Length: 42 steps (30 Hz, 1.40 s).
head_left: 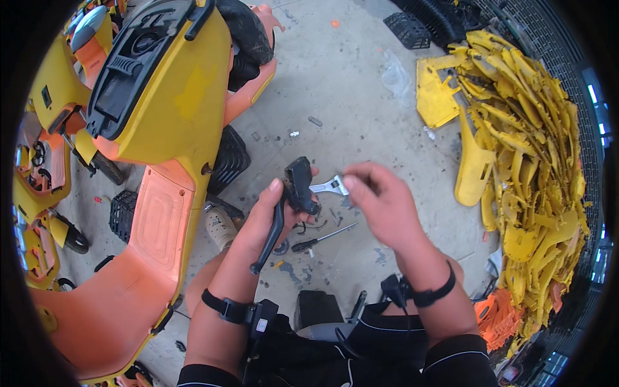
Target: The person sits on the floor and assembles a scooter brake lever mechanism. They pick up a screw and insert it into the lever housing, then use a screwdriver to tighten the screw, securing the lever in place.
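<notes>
Over the middle of the floor, my left hand [270, 202] is closed around a black brake lever assembly [298, 180]. Its long lever [267, 238] slants down along my left wrist. A silver adjustable wrench [329, 186] extends from the lever's housing to my right hand [382, 195], whose thumb and fingertips pinch it. The wrench's left end meets the dark housing, and I cannot tell exactly how it sits there. Below my hands, a screwdriver [322, 237] with a dark handle lies on the floor.
To the left stands a yellow and orange scooter [169, 129], with several more behind it. A tall heap of yellow plastic panels [529, 142] rises at the right, with orange panels [498, 319] at its lower end. Black crates [407, 30] lie at the back.
</notes>
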Motion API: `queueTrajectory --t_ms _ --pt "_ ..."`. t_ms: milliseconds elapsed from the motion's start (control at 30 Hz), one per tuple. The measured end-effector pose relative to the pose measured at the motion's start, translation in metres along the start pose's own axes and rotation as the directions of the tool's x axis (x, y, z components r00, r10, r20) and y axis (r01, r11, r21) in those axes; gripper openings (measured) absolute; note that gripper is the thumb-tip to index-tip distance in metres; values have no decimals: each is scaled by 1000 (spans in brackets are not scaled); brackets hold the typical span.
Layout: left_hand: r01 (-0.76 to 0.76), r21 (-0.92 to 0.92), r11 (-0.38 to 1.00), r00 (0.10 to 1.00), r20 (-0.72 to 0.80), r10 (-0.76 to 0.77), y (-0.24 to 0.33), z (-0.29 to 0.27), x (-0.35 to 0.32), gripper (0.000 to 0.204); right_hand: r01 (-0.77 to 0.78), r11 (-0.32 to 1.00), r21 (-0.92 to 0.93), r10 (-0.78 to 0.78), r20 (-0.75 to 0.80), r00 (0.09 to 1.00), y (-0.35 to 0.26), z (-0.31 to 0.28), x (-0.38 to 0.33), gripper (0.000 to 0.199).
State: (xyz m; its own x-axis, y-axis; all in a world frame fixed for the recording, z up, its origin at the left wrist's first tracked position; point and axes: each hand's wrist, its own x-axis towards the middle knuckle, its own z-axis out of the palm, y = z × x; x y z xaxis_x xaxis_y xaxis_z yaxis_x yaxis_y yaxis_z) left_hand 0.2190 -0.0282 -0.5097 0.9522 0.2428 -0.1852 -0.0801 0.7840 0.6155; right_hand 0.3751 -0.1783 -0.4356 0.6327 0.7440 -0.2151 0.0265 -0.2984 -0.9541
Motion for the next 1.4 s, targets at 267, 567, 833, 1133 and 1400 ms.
queueTrajectory --t_ms 267,567,833,1133,1400 --pt "36 61 997 999 -31 -34 -28 15 0 68 251 944 -213 -266 -47 963 31 19 -51 14" --pt "66 -3 998 987 -144 -66 -48 11 -15 62 258 950 -177 -263 -5 965 42 20 -52 14" --pt "-2 -90 996 979 -201 -16 -60 17 -10 59 243 941 -234 -252 -8 968 47 13 -49 13" --pt "46 35 998 958 -285 -34 -60 13 -3 53 358 851 -383 -359 73 931 53 6 -44 15" --pt "86 451 888 922 -375 101 -59 23 5 43 261 850 -458 -171 229 958 79 0 -28 16"
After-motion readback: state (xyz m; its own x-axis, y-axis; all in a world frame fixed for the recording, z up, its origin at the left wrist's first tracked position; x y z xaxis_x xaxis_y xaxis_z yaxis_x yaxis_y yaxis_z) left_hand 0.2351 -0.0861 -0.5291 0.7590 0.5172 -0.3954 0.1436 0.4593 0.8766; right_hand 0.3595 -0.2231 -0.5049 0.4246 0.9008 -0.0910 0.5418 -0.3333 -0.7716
